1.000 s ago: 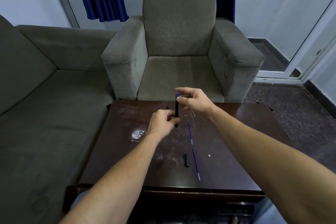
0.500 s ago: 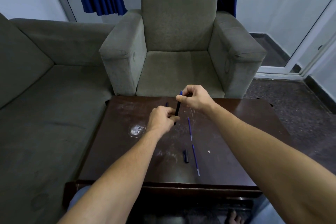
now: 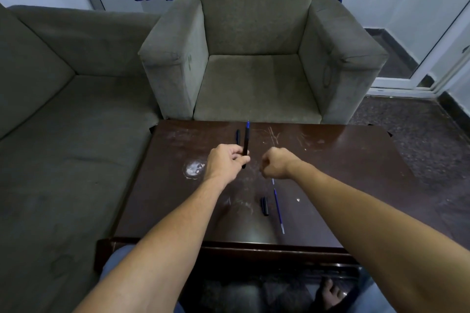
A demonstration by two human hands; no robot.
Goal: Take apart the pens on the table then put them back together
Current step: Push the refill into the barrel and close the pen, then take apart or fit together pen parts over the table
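Observation:
My left hand grips a black pen barrel upright over the dark table; a blue refill tip sticks out of its top. My right hand hovers just to the right of it, fingers curled, right above the upper end of a loose blue refill that lies on the table; whether it touches the refill is hidden. A black cap lies left of that refill. Another black pen part lies behind my left hand.
A white ring stain marks the table left of my left hand. A grey armchair stands behind the table and a grey sofa runs along the left. My bare foot shows under the table's front edge.
My right hand has let go of the top of the pen barrel and dropped down to the right, over the loose refill. My left hand still holds the barrel upright.

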